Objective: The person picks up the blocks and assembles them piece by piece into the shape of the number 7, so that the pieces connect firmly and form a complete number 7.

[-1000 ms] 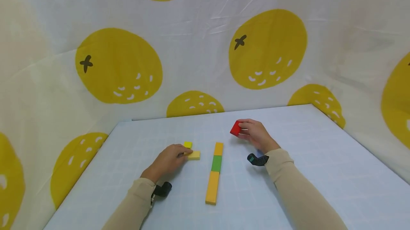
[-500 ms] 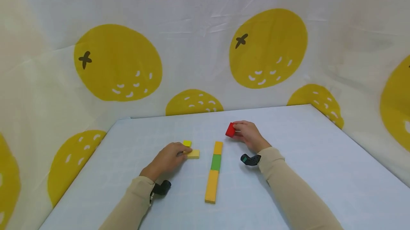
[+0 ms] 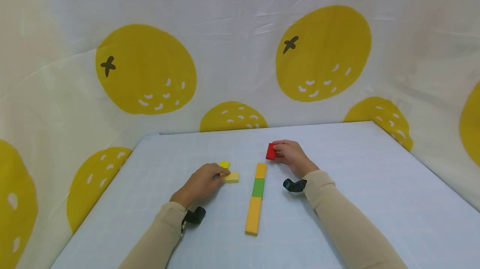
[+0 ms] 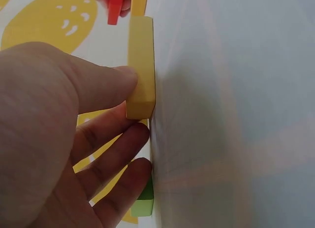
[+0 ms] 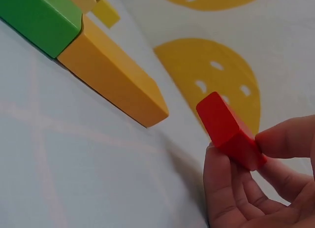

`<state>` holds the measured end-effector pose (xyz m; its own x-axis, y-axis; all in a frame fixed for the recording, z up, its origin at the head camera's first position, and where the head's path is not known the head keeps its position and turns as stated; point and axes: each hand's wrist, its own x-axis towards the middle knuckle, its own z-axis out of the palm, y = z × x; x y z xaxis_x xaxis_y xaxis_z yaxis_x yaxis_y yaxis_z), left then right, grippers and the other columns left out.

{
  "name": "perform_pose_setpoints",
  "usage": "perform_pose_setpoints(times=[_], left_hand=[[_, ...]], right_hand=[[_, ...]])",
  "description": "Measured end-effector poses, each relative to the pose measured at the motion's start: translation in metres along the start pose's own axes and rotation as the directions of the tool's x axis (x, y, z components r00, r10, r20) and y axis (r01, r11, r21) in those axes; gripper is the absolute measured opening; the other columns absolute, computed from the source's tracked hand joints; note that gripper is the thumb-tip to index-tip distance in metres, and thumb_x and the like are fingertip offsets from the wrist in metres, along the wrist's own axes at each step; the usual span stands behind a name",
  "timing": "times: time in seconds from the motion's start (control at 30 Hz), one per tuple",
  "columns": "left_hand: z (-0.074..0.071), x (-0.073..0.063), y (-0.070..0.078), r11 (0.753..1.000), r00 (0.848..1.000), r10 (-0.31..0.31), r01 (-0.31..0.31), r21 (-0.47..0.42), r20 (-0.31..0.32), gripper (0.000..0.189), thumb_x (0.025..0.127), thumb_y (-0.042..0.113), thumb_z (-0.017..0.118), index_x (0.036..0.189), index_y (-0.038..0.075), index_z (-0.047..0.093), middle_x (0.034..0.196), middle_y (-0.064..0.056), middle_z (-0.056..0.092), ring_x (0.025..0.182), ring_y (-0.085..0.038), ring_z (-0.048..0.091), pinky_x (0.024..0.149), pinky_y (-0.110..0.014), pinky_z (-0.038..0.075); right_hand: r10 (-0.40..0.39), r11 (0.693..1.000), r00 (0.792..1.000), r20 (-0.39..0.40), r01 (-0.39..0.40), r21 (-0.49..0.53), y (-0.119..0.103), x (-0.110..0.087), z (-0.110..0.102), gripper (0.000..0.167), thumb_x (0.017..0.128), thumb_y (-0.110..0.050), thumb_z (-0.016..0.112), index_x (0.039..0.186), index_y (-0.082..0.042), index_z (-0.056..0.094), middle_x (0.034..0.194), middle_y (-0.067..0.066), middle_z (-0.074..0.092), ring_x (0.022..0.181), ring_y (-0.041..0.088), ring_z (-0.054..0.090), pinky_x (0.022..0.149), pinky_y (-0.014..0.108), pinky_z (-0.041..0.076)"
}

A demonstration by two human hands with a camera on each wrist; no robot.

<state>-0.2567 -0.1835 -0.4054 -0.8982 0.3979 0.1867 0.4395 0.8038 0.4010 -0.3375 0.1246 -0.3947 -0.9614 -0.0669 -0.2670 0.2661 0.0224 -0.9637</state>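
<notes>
Head: R hand (image 3: pixel 294 156) pinches red blk (image 3: pixel 270 151) just past far end of orange/green row (image 3: pixel 258 188), itself L of & nearer than that hand; L hand (image 3: pixel 202 183) is at pale-yellow blk (image 3: pixel 232 177). L wrist: thumb & fingers clamp that blk. R wrist: red blk is tilted in R hand, apart from row, prob. the placing step; next move calls for squaring & lowering it.

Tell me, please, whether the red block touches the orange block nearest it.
Apart: the right wrist view shows a gap between the red block and that orange block.
</notes>
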Motion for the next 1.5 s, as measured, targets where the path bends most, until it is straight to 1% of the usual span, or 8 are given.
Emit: perform_pose_setpoints(times=[0.23,0.4,0.57,0.7,0.97,1.27,1.4,1.5], left_hand=[[0.0039,0.0,0.0005,1.0,1.0,-0.008,0.008,-0.017,0.002,0.025,0.093,0.011,0.072,0.117,0.017,0.075,0.111,0.002,0.068,0.103,-0.018,0.059,0.095,-0.041,0.048],[0.0015,-0.0039,0.0018,0.999,1.0,-0.026,0.026,-0.021,0.015,0.025,0.093,0.012,0.072,0.117,0.018,0.075,0.106,0.005,0.067,0.097,-0.014,0.057,0.092,-0.039,0.049],[-0.0033,-0.0039,0.0046,0.999,1.0,-0.018,0.018,-0.027,-0.006,0.025,0.092,0.01,0.073,0.116,0.017,0.075,0.103,0.005,0.066,0.094,-0.014,0.056,0.089,-0.039,0.049],[-0.0037,-0.001,0.0065,0.999,0.999,-0.033,0.033,-0.026,0.01,0.026,0.092,0.011,0.073,0.116,0.018,0.075,0.107,0.005,0.066,0.096,-0.015,0.055,0.092,-0.039,0.049],[-0.0057,0.0015,0.0056,0.999,0.999,-0.048,0.048,-0.007,0.011,0.025,0.091,0.013,0.074,0.115,0.02,0.076,0.107,0.006,0.067,0.097,-0.014,0.057,0.092,-0.039,0.049],[-0.0021,-0.0034,0.0028,0.999,0.999,-0.043,0.043,-0.03,0.019,0.024,0.093,0.013,0.072,0.116,0.019,0.076,0.102,0.007,0.065,0.092,-0.012,0.055,0.088,-0.038,0.05],[-0.0026,-0.0033,0.0021,1.0,1.0,-0.015,0.015,-0.014,0.009,0.024,0.093,0.013,0.072,0.117,0.018,0.075,0.103,0.006,0.066,0.093,-0.013,0.056,0.088,-0.039,0.05],[-0.0022,-0.0028,0.0011,1.0,1.0,-0.017,0.017,-0.014,0.012,0.025,0.093,0.014,0.072,0.117,0.019,0.075,0.104,0.007,0.065,0.094,-0.012,0.056,0.089,-0.038,0.05]], right_hand=[[-0.037,0.994,0.999,-0.001,0.037,-0.099,0.0026,0.0,0.0006,0.039,0.102,-0.019,0.055,0.138,-0.004,0.054,0.138,0.017,0.05,0.122,0.033,0.052,0.1,0.041,0.049],[-0.049,0.983,0.999,0.005,0.049,-0.174,0.0058,-0.0009,0.0055,0.039,0.102,-0.02,0.056,0.138,-0.004,0.055,0.137,0.017,0.051,0.12,0.032,0.053,0.099,0.04,0.05],[-0.101,0.972,0.995,0.009,0.101,-0.212,0.0046,-0.0001,0.0062,0.038,0.101,-0.021,0.056,0.136,-0.007,0.057,0.136,0.016,0.053,0.117,0.031,0.055,0.099,0.04,0.05],[-0.119,0.966,0.993,0.009,0.118,-0.229,0.0061,0.0007,0.0035,0.038,0.101,-0.02,0.056,0.137,-0.01,0.06,0.137,0.016,0.052,0.116,0.031,0.056,0.098,0.04,0.051],[-0.143,0.966,0.99,0.019,0.143,-0.215,0.0085,0.0059,0.0064,0.036,0.101,-0.02,0.057,0.135,-0.011,0.062,0.136,0.016,0.054,0.114,0.031,0.058,0.097,0.04,0.052],[-0.09,0.972,0.996,0.02,0.092,-0.215,0.006,0.0042,0.0054,0.039,0.099,-0.021,0.06,0.137,-0.014,0.061,0.137,0.014,0.051,0.12,0.031,0.052,0.096,0.039,0.052],[-0.099,0.974,0.994,0.044,0.106,-0.201,0.0047,0.0048,0.0061,0.041,0.098,-0.018,0.06,0.138,-0.01,0.059,0.137,0.017,0.052,0.118,0.032,0.054,0.095,0.038,0.053],[-0.104,0.977,0.993,0.06,0.113,-0.182,0.0048,0.0056,0.0068,0.043,0.098,-0.015,0.06,0.14,-0.007,0.057,0.137,0.018,0.052,0.117,0.032,0.056,0.095,0.037,0.053]])
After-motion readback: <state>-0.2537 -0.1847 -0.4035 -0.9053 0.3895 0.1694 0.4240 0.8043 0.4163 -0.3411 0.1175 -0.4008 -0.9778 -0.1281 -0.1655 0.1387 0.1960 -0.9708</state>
